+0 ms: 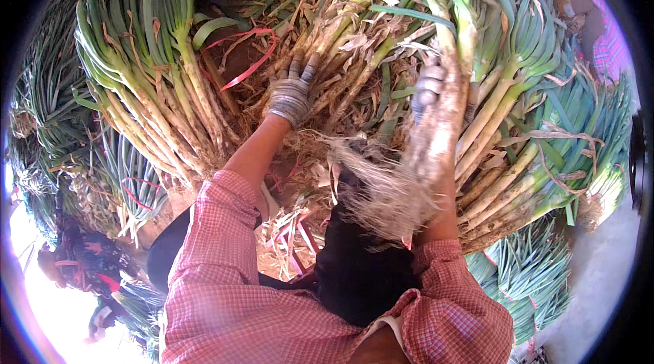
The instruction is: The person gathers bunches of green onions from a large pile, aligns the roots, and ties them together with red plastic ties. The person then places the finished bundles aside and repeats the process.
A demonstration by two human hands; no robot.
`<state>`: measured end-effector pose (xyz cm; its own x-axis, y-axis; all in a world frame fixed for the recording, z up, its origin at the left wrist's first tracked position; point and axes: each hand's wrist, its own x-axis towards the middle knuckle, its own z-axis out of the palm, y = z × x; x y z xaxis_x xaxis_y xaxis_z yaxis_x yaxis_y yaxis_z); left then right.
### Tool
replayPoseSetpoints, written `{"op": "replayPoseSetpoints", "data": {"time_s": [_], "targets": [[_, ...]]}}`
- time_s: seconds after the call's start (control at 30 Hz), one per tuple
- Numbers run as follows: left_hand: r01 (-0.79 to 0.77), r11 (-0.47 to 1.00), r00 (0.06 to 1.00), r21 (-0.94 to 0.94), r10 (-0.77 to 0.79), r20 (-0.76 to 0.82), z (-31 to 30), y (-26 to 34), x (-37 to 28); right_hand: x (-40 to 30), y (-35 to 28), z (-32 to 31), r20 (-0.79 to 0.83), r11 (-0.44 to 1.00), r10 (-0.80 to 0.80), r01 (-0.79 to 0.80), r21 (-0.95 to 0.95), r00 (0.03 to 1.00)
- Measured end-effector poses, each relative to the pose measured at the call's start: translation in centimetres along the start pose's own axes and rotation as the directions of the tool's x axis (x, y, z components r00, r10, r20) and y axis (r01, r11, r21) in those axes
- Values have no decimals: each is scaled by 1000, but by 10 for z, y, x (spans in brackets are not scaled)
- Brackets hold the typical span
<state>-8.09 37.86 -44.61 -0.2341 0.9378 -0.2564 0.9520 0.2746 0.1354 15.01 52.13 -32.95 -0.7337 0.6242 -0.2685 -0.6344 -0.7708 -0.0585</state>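
Note:
My left hand point(292, 87), in a dirty grey-white glove, rests with fingers spread on soiled scallion stalks point(332, 39) with dry outer leaves. At the right, my gloved right hand point(431, 85) grips a few thick scallions point(449, 68); their stalks run past the palm, and their blurred pale roots point(388, 185) point down towards my lap. Its fingertips are partly hidden. Dry husks point(357, 42) cling to the pile between the hands.
Trimmed-looking scallions point(158, 93) lie in a heap at the left, more point(500, 185) at the right. A pink strap point(255, 65) curls by the left hand. Tied bundles point(531, 262) stand at the lower right. Another person point(82, 262) is partly visible at the lower left.

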Motion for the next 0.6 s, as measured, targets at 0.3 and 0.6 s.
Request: {"op": "replayPoseSetpoints", "data": {"time_s": [0.3, 0.6], "targets": [[197, -95, 980, -976, 5, 197, -101, 61, -42, 18, 67, -15, -68, 916, -150, 113, -386, 986], [381, 508, 848, -772, 140, 511, -194, 24, -65, 33, 104, -3, 13, 969, -244, 244, -36, 970]]}}
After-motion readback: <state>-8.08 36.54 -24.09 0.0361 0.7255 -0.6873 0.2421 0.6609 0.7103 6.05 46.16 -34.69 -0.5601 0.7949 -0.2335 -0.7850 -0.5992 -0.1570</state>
